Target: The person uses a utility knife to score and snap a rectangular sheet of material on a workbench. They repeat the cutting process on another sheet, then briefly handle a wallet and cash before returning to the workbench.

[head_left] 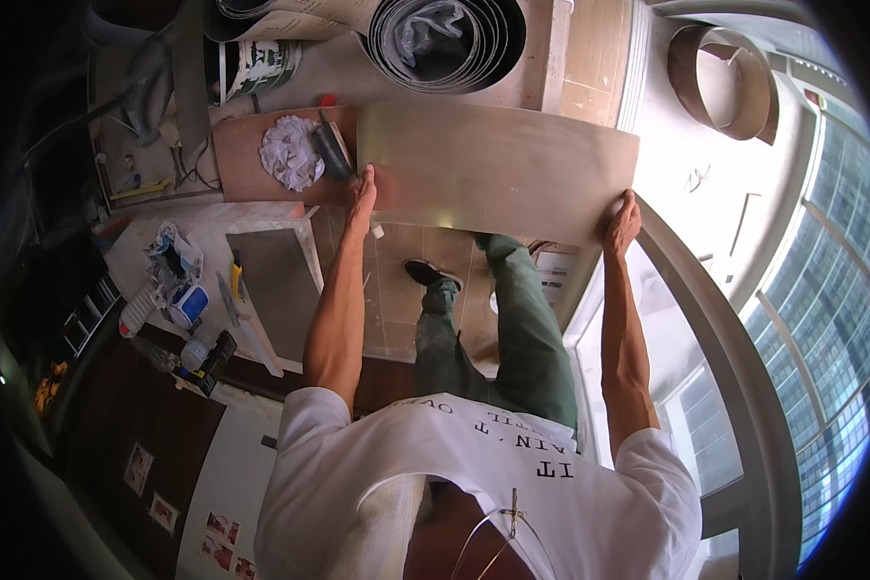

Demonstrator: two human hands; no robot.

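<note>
Two arms [626, 338] reach up from lower centre, spread wide, forearms roughly parallel. Left hand [362, 198] upper centre-left, right hand [623, 226] upper right; both look clamped by the fingers on the near corners of the tan sheet [503, 164], undersides hidden. Sheet spans upper centre, slightly bowed. My read: thin, springy, fairly light, smooth enough to slip, would crease if pinched mid-span; best held at the short ends. Beyond its left end, white crumpled cloth [293, 153] on brown board [237, 145]. Farthest: coiled roll [501, 43], top centre.
</note>
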